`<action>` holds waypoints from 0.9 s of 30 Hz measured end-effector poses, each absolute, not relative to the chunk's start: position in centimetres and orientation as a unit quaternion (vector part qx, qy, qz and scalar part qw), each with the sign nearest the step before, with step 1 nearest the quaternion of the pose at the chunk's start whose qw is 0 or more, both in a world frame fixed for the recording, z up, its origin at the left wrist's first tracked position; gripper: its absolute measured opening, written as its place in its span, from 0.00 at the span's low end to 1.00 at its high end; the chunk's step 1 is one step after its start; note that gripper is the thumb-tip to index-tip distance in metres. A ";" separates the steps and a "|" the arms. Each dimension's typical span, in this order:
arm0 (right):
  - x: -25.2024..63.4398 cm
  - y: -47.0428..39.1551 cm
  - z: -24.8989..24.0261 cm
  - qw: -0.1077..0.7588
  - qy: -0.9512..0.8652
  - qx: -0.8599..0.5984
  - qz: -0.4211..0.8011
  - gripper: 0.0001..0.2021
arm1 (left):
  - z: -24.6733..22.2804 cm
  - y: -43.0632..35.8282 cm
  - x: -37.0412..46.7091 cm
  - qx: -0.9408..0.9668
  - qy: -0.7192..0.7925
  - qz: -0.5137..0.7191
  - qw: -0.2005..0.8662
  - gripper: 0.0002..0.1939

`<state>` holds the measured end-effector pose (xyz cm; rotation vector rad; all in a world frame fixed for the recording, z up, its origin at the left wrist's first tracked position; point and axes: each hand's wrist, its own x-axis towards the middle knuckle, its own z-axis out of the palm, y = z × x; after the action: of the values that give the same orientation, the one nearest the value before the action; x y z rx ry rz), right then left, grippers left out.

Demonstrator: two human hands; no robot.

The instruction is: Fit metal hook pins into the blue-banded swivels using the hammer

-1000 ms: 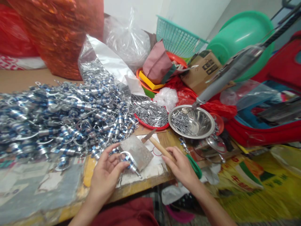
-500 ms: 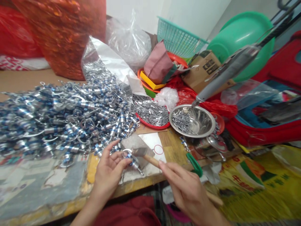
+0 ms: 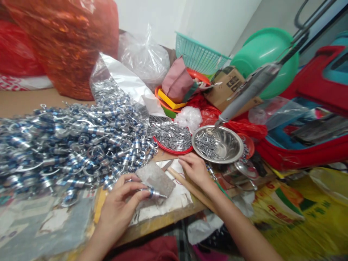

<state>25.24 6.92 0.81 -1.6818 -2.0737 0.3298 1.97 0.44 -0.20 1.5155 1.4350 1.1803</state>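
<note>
My left hand [image 3: 126, 195] pinches a small blue-and-silver metal fitting [image 3: 154, 194] between thumb and fingers. Its thin tip points right, over the near edge of a grey metal block [image 3: 157, 177]. The block rests on white paper [image 3: 174, 203] at the table's front edge. To its right lies a hammer with a wooden handle [image 3: 191, 186]; its head is at the far end, beside the block. Past the handle, my right hand [image 3: 195, 170] reaches forward with fingers loosely extended and nothing visible in them. Its fingertips are just short of a red plate [image 3: 174, 151] heaped with small silver metal pieces.
A large pile of blue-and-silver fittings [image 3: 67, 145] covers the table's left side. Right of the plate, a steel bowl [image 3: 231, 145] holds thin metal pieces, with a grey hanging tool [image 3: 241, 94] above it. Behind are plastic bags, a cardboard box [image 3: 225, 87] and a green basin [image 3: 272, 54].
My right hand has let go of the hammer, which now lies on the table, and moved forward toward the red plate. My left hand still holds the fitting, slightly left of before.
</note>
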 end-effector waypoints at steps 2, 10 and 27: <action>24.0 10.0 1.0 0.231 -0.741 -0.624 0.087 0.12 | 0.0 0.6 2.3 0.598 0.549 0.467 0.352 0.05; 22.7 15.5 -0.3 0.225 -0.739 -0.628 0.090 0.07 | 0.7 0.6 2.2 0.580 0.526 0.475 0.401 0.02; 18.5 3.0 2.9 0.359 -0.787 -0.457 0.208 0.07 | 0.6 0.8 2.6 0.576 0.558 0.473 0.365 0.10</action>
<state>18.54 2.96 2.91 -1.1778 -2.0297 0.5366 2.62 0.80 0.58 1.4799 1.4358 1.2155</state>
